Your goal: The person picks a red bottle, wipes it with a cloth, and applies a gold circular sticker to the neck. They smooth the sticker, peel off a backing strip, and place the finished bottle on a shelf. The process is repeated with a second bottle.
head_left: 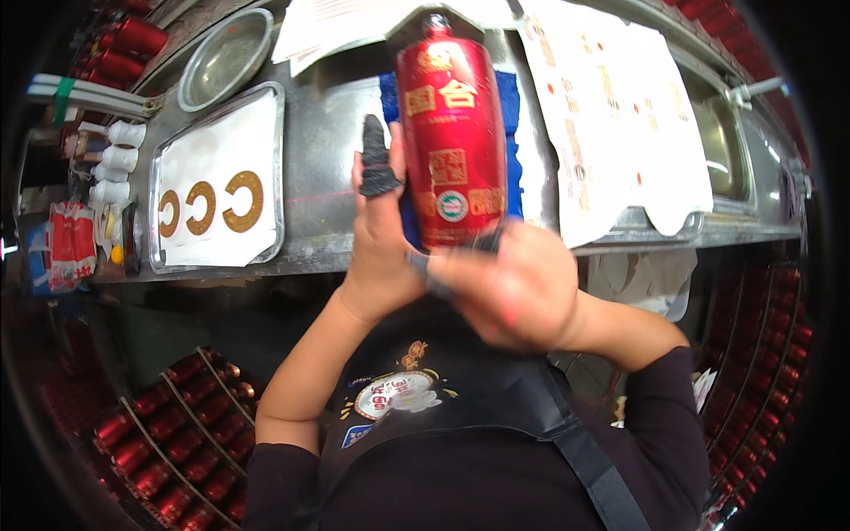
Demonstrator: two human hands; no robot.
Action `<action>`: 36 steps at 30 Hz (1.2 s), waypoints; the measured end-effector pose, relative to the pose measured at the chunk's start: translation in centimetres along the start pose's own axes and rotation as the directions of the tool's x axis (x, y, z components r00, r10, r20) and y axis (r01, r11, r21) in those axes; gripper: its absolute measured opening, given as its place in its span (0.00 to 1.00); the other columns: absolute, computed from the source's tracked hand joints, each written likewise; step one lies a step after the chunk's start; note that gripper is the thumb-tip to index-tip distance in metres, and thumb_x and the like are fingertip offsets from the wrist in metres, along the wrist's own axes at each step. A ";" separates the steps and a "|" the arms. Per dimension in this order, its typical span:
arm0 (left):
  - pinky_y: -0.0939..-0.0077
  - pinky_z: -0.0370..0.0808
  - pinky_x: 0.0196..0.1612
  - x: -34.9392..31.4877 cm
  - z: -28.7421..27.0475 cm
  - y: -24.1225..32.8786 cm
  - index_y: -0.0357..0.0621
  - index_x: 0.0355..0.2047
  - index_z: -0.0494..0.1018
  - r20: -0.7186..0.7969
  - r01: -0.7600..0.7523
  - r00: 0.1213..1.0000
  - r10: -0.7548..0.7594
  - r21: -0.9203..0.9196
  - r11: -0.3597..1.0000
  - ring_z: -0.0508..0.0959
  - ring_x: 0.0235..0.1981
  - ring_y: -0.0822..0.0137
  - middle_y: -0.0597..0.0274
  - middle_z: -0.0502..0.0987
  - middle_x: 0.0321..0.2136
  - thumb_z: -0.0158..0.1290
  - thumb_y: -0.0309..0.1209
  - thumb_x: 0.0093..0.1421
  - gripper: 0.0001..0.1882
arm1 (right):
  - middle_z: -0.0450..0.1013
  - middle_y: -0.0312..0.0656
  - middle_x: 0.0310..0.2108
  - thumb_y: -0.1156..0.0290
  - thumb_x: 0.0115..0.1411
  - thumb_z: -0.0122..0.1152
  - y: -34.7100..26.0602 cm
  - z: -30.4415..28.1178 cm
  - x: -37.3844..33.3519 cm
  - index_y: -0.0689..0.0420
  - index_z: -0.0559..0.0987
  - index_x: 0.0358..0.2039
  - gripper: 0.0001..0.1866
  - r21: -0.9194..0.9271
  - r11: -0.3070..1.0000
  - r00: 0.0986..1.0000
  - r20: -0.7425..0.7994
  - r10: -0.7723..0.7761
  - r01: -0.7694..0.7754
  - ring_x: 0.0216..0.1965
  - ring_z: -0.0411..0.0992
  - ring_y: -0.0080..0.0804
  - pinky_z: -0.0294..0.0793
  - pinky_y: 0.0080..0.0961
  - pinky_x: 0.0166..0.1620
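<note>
A shiny red bottle (453, 133) with gold print and a round green-white sticker lies on a blue cloth (509, 97), its neck pointing away from me. My left hand (382, 234) is at the lower left side of the bottle, fingers stretched upward and black tape wrapped around one of them. Whether it presses on the bottle I cannot tell. Across the bottle's near end is my right hand (522, 288), smeared by motion, with dark tape on its fingers. Its fingertips are too blurred to show what they hold, if anything.
To the left, a metal tray (279, 177) carries a white sheet with gold C-shaped pieces (243, 202). Beyond it sits a metal bowl (226, 60). White label sheets (611, 115) cover the right side, beside a sink (722, 142). Red bottles (181, 434) fill racks below.
</note>
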State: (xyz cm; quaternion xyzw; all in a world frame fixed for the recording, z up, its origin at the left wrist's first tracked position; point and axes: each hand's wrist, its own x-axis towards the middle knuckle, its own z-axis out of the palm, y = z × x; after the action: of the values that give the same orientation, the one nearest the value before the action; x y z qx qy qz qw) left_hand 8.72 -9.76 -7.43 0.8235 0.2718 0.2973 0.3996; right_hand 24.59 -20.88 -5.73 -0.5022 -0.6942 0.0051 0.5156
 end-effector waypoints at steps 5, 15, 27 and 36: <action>0.42 0.30 0.71 -0.3 -0.2 -0.4 0.30 0.70 0.46 0.043 0.020 0.999 -0.024 0.091 0.996 0.62 0.69 0.53 0.43 0.66 0.64 0.76 0.47 0.39 0.68 | 0.77 0.35 0.32 0.74 0.62 0.67 1.1 -0.7 -2.1 0.61 0.77 0.37 0.08 0.380 0.598 0.590 -0.150 0.793 -0.706 0.32 0.72 0.17 0.73 0.16 0.36; 0.39 0.30 0.70 -0.1 -0.1 -1.2 0.35 0.67 0.53 0.098 0.133 0.987 -0.127 -0.050 0.990 0.52 0.72 0.46 0.48 0.69 0.63 0.74 0.50 0.42 0.61 | 0.75 0.40 0.28 0.72 0.61 0.67 0.4 0.5 0.5 0.62 0.78 0.35 0.08 0.242 0.767 0.735 -0.222 0.640 -0.595 0.30 0.73 0.25 0.73 0.23 0.35; 0.58 0.60 0.68 -0.1 0.3 -1.3 0.38 0.71 0.40 0.032 -0.091 0.995 0.090 0.056 0.994 0.68 0.66 0.53 0.43 0.64 0.65 0.74 0.33 0.47 0.63 | 0.72 0.35 0.30 0.74 0.62 0.66 0.3 -0.3 1.4 0.62 0.76 0.30 0.08 0.157 0.715 0.630 -0.372 0.682 -0.682 0.29 0.68 0.19 0.69 0.19 0.33; 0.27 0.32 0.68 -0.7 0.8 0.2 0.40 0.68 0.58 -0.154 -0.194 0.959 0.240 0.265 0.945 0.62 0.69 0.50 0.49 0.66 0.65 0.70 0.37 0.43 0.52 | 0.74 0.35 0.30 0.77 0.59 0.71 0.9 1.0 0.7 0.63 0.78 0.34 0.08 0.022 0.876 0.815 -0.356 0.458 -0.482 0.31 0.70 0.19 0.70 0.16 0.36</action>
State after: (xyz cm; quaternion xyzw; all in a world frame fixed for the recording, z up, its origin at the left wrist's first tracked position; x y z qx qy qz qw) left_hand 8.85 -10.72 -7.85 0.8607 0.2498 0.3782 0.2318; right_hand 24.58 -19.42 -6.16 -0.6682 -0.4455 0.0188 0.5956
